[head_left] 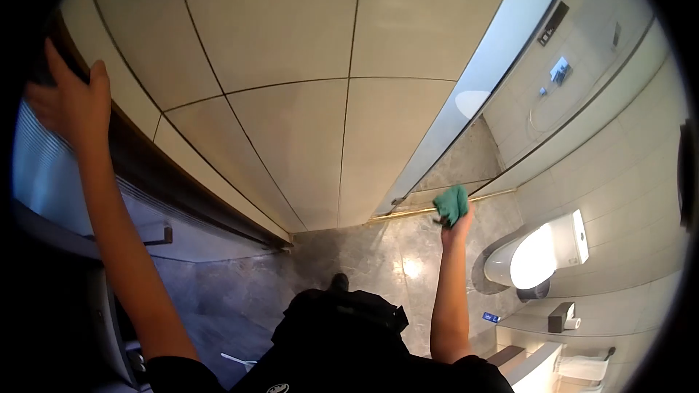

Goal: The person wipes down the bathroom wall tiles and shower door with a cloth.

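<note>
In the head view my left hand (pixel 76 102) is raised at the far left, fingers spread against the dark door frame (pixel 138 167). Some of its fingertips are lost in the dark edge of the picture. My right hand (pixel 459 229) is closed around a green cloth (pixel 451 204), which bunches up above the fist. The cloth is held out near the foot of the glass shower panel (pixel 466 94) and the gold floor strip (pixel 408 212). Between my arms stands a wall of large beige tiles (pixel 291 138).
A white toilet (pixel 535 255) stands at the right, a dark bin (pixel 534 290) beside it. A toilet roll holder (pixel 561 317) and a white towel (pixel 582 368) are at the lower right. A small blue packet (pixel 491 317) is near the grey floor (pixel 378 255). A door handle (pixel 162 236) juts out at the left.
</note>
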A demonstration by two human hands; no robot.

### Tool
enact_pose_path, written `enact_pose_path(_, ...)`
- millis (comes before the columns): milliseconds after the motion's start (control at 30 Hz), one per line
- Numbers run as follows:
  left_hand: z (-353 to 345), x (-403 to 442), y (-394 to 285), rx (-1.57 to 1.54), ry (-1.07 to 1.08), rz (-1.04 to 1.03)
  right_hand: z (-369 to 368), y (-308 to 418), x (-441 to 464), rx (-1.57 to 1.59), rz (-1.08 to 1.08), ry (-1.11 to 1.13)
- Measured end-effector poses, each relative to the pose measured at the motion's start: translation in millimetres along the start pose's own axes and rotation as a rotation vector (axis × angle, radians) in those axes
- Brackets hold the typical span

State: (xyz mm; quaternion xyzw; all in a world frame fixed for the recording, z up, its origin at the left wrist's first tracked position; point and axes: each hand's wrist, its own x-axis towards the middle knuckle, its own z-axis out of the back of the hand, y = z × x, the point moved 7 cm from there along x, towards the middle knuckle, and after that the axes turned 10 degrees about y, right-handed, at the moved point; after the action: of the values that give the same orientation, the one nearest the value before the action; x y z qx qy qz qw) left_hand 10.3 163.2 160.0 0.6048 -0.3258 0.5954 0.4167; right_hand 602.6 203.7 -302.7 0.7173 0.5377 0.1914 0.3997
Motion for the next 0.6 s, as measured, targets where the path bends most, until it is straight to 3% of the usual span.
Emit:
enact_pose_path(133,-3.4,-5.2,5.8,0.017,-0.003,0.022,-98.4,96.3,26.5,-0.407,0.574,-0.057)
enact_pose_path(267,2.6,1.7,-4.2,-0.041,0.01,0.02,-194.7,115.4,35.4,-0.582,0.695,-0.033)
enact_pose_path(400,-0.4,-0.7,-5.3,-0.084,0.067,0.01,-291.3,86.1,-6.3,-0.748,0.816,0.036)
enact_pose_path(467,-4.3,-1.2,-4.8,0.047,0.094,0.07,-333.7,63.3,-31.4,-0.804,0.922,0.111)
enact_pose_path(500,-0.2,1.8,-8.3,0.049,0.086,0.049,-349.2,41.9,-36.2,-0.759,0.865,0.192)
enact_pose_path(600,9.3,7.3,-16.2,0.038,0.085,0.016,-416.0,-11.1,-87.6,-0.866,1.031,0.375)
